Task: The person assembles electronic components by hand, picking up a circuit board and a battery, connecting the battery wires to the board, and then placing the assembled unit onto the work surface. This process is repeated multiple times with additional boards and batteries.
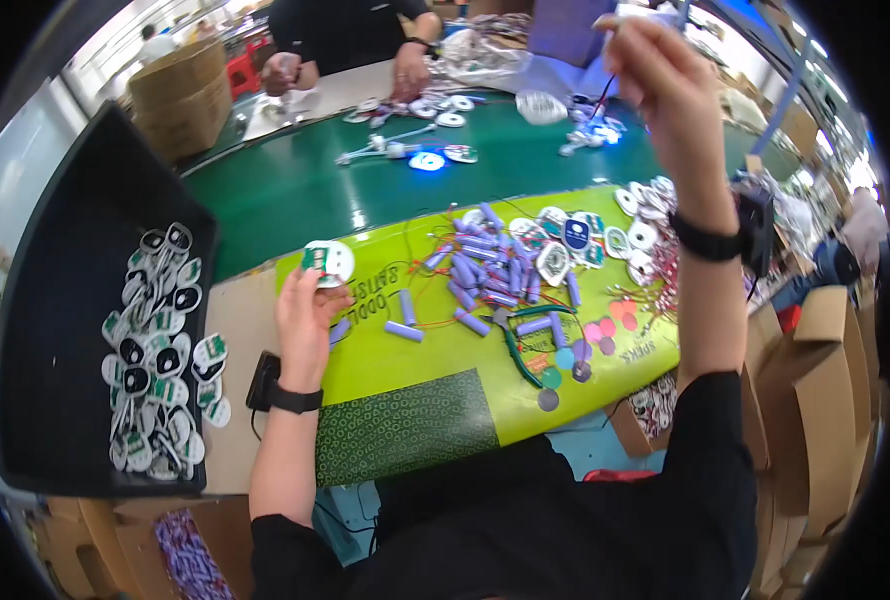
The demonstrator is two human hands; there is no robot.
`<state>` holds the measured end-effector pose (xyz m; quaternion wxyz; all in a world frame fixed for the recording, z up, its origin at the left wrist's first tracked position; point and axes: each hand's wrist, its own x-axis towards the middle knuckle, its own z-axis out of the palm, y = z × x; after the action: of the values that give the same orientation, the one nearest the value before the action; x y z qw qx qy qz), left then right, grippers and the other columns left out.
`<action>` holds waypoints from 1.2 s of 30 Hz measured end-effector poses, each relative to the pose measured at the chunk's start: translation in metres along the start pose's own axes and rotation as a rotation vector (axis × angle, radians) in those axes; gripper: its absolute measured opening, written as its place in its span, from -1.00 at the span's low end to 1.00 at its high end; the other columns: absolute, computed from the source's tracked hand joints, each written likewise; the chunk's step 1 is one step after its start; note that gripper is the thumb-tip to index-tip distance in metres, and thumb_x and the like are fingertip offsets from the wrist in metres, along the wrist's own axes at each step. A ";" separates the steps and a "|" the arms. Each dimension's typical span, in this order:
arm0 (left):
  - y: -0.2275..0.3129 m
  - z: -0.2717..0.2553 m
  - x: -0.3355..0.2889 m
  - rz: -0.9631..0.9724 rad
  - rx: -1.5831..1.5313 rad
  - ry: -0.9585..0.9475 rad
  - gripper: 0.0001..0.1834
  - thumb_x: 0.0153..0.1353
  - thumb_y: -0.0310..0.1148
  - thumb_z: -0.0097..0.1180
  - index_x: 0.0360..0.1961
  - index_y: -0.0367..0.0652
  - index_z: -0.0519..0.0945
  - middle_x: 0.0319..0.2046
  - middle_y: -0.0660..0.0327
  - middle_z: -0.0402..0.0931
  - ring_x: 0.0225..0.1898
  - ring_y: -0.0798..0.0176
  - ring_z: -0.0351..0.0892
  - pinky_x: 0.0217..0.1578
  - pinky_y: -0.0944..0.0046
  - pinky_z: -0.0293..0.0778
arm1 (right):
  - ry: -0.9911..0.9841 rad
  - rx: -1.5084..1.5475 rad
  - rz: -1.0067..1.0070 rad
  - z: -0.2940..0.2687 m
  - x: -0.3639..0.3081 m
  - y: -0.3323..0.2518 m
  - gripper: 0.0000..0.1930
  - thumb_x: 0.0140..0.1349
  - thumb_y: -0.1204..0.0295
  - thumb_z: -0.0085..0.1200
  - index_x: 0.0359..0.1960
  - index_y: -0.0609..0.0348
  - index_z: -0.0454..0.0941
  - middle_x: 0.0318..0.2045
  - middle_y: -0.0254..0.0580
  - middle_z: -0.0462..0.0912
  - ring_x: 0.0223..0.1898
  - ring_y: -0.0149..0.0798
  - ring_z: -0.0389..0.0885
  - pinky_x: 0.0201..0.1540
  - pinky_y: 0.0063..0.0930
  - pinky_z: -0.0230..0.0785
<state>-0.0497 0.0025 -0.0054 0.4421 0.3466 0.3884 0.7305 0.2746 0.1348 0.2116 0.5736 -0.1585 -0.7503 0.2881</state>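
Left hand (305, 312) pinches a disc (329, 263); right hand (657, 68), raised, fingers curled, grip unclear. Binned discs (168, 360) leftward seem done; cells (463, 268) between hands seem left.

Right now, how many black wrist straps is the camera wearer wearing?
2: left strap, around the wrist of the left hand; right strap, around the wrist of the raised right hand. No others seem hidden.

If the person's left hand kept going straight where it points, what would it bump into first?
Past the round white-and-green piece in the left hand, probably the pale wired part on the green surface; the hand's height is unclear, so it might pass above.
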 end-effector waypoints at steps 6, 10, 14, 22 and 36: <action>0.016 0.024 -0.011 0.054 0.091 -0.032 -0.73 0.30 -0.35 -0.10 -0.05 -0.28 0.36 -0.27 0.12 0.51 -0.34 0.30 0.58 -0.38 0.33 0.56 | -0.224 0.284 0.386 0.134 -0.077 0.016 -0.88 0.21 0.52 0.05 -0.24 0.25 0.56 -0.52 -0.32 0.60 -0.61 -0.66 0.36 -0.59 -0.79 0.16; 0.015 0.028 -0.012 -0.002 0.124 -0.035 -0.71 0.30 -0.39 -0.11 -0.01 -0.30 0.33 -0.23 0.11 0.50 -0.33 0.31 0.58 -0.42 0.38 0.55 | -0.198 0.425 0.465 0.185 -0.115 0.056 -0.89 0.21 0.50 0.07 -0.26 0.26 0.54 -0.52 -0.33 0.60 -0.60 -0.66 0.39 -0.58 -0.82 0.18; 0.009 0.025 -0.015 0.043 0.202 -0.081 -0.70 0.28 -0.45 -0.12 0.02 -0.31 0.29 -0.18 0.13 0.48 -0.33 0.34 0.57 -0.47 0.44 0.52 | -0.209 0.035 0.372 0.197 -0.133 0.073 -0.93 0.15 0.52 0.13 -0.35 0.24 0.57 -0.52 -0.40 0.59 -0.57 -0.68 0.38 -0.56 -0.74 0.17; -0.005 0.026 -0.020 0.150 0.450 -0.164 -0.69 0.27 -0.46 -0.09 0.03 -0.28 0.28 -0.19 0.19 0.47 -0.34 0.41 0.55 -0.47 0.45 0.48 | -0.168 -0.088 0.129 0.195 -0.141 0.085 -0.94 0.11 0.53 0.11 -0.40 0.26 0.54 -0.59 -0.27 0.49 -0.58 -0.41 0.38 -0.53 -0.53 0.21; -0.018 0.024 -0.021 0.154 0.676 -0.145 -0.74 0.32 -0.30 -0.06 -0.10 -0.24 0.32 -0.37 0.19 0.46 -0.38 0.38 0.49 -0.41 0.35 0.43 | -0.261 -0.286 0.156 0.198 -0.148 0.083 -0.91 0.06 0.50 0.10 -0.47 0.28 0.51 -0.55 -0.11 0.53 -0.53 -0.14 0.51 -0.49 -0.38 0.31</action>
<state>-0.0143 -0.0050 -0.0138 0.2723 0.5526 0.5485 0.5653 0.1219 0.0660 0.0117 0.4192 -0.2570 -0.8370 0.2404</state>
